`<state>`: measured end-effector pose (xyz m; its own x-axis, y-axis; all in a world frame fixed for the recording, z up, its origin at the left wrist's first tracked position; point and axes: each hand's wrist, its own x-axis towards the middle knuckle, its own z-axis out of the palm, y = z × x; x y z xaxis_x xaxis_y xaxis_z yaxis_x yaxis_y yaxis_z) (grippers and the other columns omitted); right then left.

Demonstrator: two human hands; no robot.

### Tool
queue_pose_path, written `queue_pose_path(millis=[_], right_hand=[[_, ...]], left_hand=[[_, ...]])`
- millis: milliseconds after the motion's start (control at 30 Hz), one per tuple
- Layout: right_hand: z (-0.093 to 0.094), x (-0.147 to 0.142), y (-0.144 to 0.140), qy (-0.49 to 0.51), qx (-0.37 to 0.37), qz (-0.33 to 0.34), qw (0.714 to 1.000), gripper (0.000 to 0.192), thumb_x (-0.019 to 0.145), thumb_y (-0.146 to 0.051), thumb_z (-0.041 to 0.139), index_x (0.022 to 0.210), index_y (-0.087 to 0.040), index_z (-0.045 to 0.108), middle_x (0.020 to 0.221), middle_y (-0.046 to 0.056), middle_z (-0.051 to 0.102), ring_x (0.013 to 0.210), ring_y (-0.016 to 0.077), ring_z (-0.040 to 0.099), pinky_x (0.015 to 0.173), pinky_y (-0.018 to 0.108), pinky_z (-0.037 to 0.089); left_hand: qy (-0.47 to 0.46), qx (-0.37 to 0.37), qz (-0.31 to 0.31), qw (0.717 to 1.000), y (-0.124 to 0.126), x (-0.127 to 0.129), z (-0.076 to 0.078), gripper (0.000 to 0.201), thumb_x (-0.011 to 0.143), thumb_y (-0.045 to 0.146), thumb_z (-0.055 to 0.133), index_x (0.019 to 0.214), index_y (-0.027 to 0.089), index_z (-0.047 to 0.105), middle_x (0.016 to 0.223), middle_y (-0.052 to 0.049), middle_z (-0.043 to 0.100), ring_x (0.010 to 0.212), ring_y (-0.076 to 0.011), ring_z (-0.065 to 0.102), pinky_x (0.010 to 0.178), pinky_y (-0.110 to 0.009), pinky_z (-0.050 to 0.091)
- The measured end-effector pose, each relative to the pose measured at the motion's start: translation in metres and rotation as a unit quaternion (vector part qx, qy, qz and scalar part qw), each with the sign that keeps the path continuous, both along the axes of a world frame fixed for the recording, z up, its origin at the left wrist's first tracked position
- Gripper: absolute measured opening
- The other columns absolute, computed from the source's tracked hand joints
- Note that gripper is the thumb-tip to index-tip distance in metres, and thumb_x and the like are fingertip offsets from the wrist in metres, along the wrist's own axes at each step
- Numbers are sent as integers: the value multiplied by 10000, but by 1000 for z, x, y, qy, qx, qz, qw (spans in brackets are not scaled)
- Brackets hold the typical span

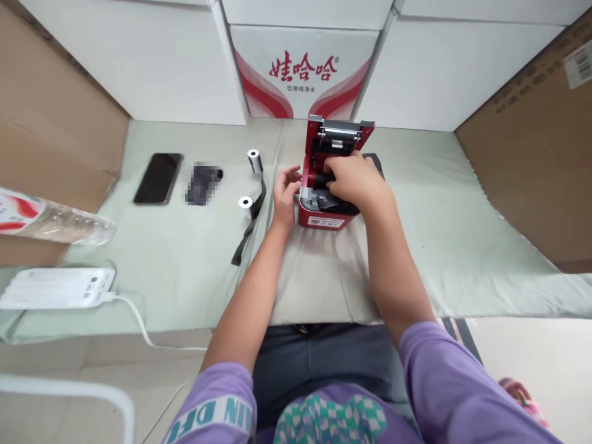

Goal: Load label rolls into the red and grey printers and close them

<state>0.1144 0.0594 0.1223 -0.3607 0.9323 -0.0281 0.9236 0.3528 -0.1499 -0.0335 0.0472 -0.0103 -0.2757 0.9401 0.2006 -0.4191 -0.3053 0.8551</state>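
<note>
A red and black small printer (329, 221), apparently for receipts, stands on the cloth with its lid (340, 131) raised. My right hand (356, 179) reaches into its open compartment from the right, fingers curled down. The fingertips are partly hidden, and what they grip cannot be made out. A crumpled dark piece (326, 199) lies on the printer's front edge, below that hand. At the printer's left side is my left hand (285, 194), fingers apart and close against the casing, holding nothing. Left of it are a small white paper roll (254, 163) and another paper roll (246, 206).
A black strip (248, 233) runs beside the rolls. Further left lie a phone (158, 179), a blurred dark item (202, 184) and a white power bank (58, 288) with a cable. Stacked white boxes (305, 74) stand behind; cardboard (531, 135) flanks the right.
</note>
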Motion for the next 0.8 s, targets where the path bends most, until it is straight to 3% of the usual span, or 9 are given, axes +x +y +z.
queue_pose_path(millis=[167,333,400,467,533,600,700,800], right_hand=[[-6,2,13,19,-43,-1,999,262,890,-254,652,1123,-198,756,1094,155,740,1243,385,565,988,513,475],[30,33,-2,140,-127,59,980,245,930,-372,646,1098,-247,772,1009,58,757,982,257,675,878,385,527],[44,46,-9,203,-90,45,974,246,954,-417,620,1013,-226,764,944,56,746,934,249,671,854,383,528],[48,54,-9,261,1,2,965,274,990,-445,571,988,-226,736,965,76,739,973,254,656,874,385,521],[43,56,-2,299,95,-42,949,269,1018,-451,527,1069,-256,705,1072,96,734,1085,258,631,933,378,506],[30,54,10,315,134,-62,937,275,1027,-444,510,1197,-289,661,1193,98,716,1190,254,600,983,373,493],[12,48,27,328,98,-51,938,307,1021,-435,511,1261,-290,636,1255,86,702,1188,250,625,987,386,510],[6,46,34,339,79,-38,937,280,1014,-443,512,1134,-262,689,1131,68,734,1077,248,668,956,395,532]], left_hand=[[4,-13,8,1000,2,2,-2,268,808,352,725,1053,243,723,924,-23,648,884,-167,646,753,-277,487],[95,44,43,994,-5,0,1,311,877,442,650,1125,264,711,1010,-42,661,995,-206,647,858,-323,504],[195,91,64,974,-11,-2,7,359,897,495,628,1162,265,707,1103,-57,660,1087,-239,625,927,-360,497],[299,140,75,941,-17,-5,14,394,907,530,621,1179,260,711,1179,-72,646,1155,-270,594,996,-402,475],[372,175,76,908,-22,-7,20,394,929,532,600,1179,254,724,1203,-85,635,1183,-286,570,1048,-435,449],[414,195,72,886,-26,-8,25,372,950,505,578,1164,250,743,1200,-94,634,1183,-289,558,1076,-454,433],[449,196,70,869,-30,-8,28,298,950,430,575,1073,256,783,1184,-95,647,1182,-289,543,1089,-466,430],[454,182,85,868,-31,-7,29,232,934,337,582,951,259,800,1150,-87,662,1171,-282,540,1085,-469,437]])
